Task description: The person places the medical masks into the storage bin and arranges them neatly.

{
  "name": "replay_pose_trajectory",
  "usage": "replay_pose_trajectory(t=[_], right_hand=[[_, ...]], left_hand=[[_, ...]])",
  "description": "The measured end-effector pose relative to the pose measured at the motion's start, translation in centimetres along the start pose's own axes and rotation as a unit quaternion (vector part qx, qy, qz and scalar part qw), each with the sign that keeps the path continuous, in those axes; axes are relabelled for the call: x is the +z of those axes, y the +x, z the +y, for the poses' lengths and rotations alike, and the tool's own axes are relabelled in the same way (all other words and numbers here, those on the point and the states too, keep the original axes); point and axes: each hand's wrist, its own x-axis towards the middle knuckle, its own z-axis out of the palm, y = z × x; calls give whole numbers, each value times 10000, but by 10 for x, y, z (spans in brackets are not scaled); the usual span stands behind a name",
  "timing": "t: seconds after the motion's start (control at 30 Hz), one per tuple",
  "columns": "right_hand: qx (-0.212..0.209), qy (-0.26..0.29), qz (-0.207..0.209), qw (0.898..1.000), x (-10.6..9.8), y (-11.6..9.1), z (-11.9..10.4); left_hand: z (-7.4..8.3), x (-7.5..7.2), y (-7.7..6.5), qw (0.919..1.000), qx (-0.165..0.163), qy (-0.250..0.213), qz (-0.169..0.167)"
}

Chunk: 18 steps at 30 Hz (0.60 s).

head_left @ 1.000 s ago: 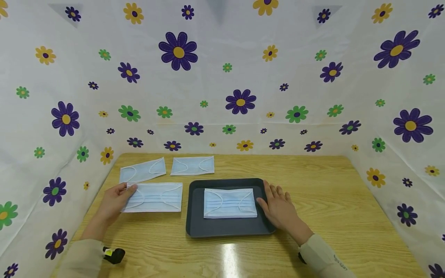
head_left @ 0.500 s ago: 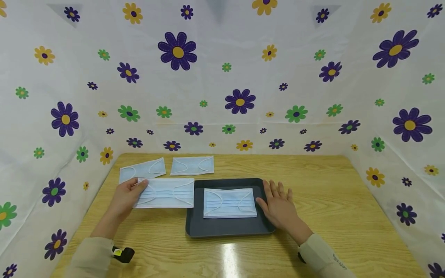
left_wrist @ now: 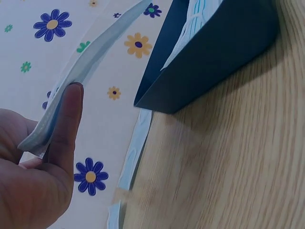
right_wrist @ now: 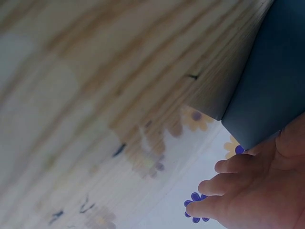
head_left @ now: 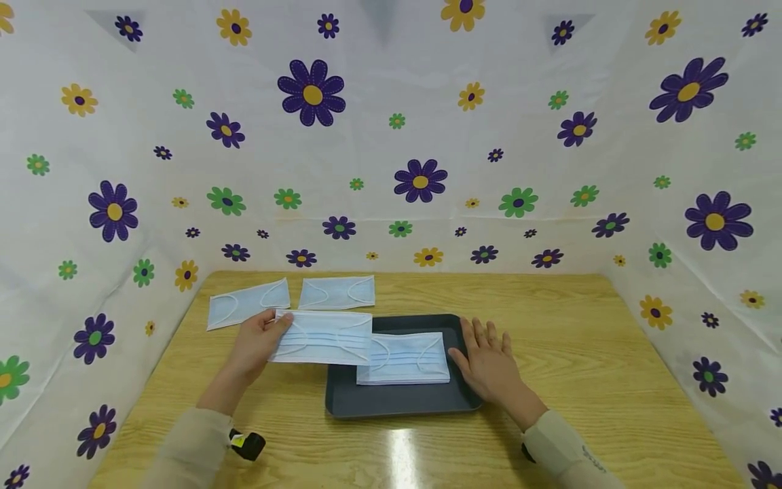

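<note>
My left hand (head_left: 259,343) pinches a light-blue pleated face mask (head_left: 324,337) by its left end, thumb on top. In the left wrist view the held mask (left_wrist: 90,62) is seen edge-on, raised above the table. Its right end overlaps the left side of a dark grey tray (head_left: 403,405). Inside the tray lies a small stack of face masks (head_left: 409,367), partly covered by the held one. My right hand (head_left: 491,360) rests at the tray's right rim with its fingers spread. The right wrist view shows that hand (right_wrist: 252,191) beside the tray's outer wall (right_wrist: 267,90).
Two more face masks lie at the back left of the wooden table (head_left: 580,353): a slanted mask (head_left: 249,303) and a straighter mask (head_left: 337,292). A white flower-printed sheet (head_left: 366,149) encloses the back and sides.
My left hand has carried the held mask rightward from the table's left side until it overlaps the tray. The right hand has stayed at the tray's rim.
</note>
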Motion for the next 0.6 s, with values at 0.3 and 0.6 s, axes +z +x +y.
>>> replay_pose_trajectory(t=[0.3,0.6], right_hand=[[39,12,0,10000,0,-2,-1],[71,46,-65,9999,-3,-3,-2]], left_hand=[[1,33,4,9998,82,-169,-91],[2,68,5,10000,-84,1,13]])
